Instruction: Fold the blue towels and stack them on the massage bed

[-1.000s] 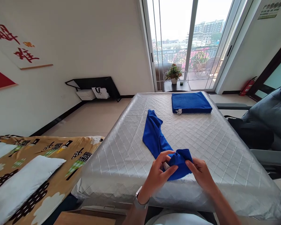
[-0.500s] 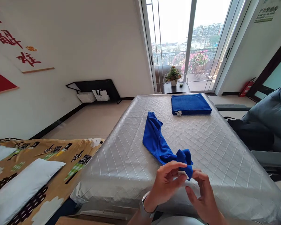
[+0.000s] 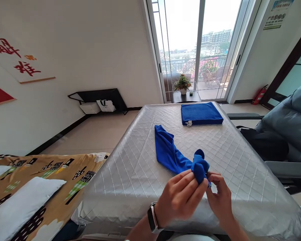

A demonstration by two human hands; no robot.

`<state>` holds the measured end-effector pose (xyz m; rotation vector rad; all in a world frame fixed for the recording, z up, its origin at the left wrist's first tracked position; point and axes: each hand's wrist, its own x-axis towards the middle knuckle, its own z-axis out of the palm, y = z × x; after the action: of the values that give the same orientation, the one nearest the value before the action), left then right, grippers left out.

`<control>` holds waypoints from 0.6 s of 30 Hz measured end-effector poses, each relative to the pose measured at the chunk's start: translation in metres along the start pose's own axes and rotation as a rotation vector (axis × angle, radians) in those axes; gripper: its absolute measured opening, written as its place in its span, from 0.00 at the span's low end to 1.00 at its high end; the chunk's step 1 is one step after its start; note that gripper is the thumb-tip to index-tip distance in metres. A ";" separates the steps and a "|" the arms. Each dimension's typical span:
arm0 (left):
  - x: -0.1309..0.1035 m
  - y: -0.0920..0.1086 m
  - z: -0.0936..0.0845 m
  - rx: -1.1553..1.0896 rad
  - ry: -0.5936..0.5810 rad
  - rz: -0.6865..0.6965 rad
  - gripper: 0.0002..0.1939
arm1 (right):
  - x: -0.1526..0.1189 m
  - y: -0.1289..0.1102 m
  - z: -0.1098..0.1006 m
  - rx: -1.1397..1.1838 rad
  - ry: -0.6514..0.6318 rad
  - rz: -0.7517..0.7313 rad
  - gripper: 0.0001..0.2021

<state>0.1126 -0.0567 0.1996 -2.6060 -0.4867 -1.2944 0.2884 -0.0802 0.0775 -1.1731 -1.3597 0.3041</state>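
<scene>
A bright blue cloth [image 3: 167, 150] lies stretched across the silver quilted cover [image 3: 130, 167], its near end bunched up between my hands. My left hand [image 3: 182, 194], with a watch on its wrist, is closed around the bunched end from the left. On the other side, my right hand [image 3: 219, 194] pinches the edge of the same bunch between thumb and fingers. Further back on the cover sits a flat folded stack of darker blue cloth [image 3: 202, 113] with a white tag at its front left.
At the left is a bed with a patterned tan blanket [image 3: 90, 164] and a white pillow [image 3: 27, 204]. A grey armchair [image 3: 286, 130] stands at the right. Beyond the cover are a potted plant [image 3: 182, 83] and a sliding glass door.
My left hand has turned palm down over the bunched end, and the white label there is out of sight. My right thumb has closed onto the cloth. The view has shifted slightly.
</scene>
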 end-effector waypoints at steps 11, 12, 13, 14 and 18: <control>-0.029 -0.047 -0.101 0.590 0.388 -0.304 0.13 | 0.034 0.051 -0.070 -0.582 0.135 -0.076 0.10; -0.030 -0.051 -0.109 0.619 0.408 -0.332 0.12 | 0.037 0.053 -0.078 -0.639 0.108 -0.081 0.12; -0.031 -0.056 -0.117 0.647 0.430 -0.359 0.12 | 0.040 0.054 -0.085 -0.693 0.081 -0.080 0.14; -0.032 -0.060 -0.123 0.674 0.452 -0.379 0.11 | 0.044 0.054 -0.092 -0.738 0.054 -0.075 0.16; -0.037 -0.077 -0.143 0.773 0.547 -0.417 0.09 | 0.068 0.042 -0.123 -0.841 0.049 -0.093 0.23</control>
<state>-0.0423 -0.0378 0.2582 -1.4973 -1.1686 -1.4612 0.4311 -0.0668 0.1110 -1.7707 -1.5375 -0.4107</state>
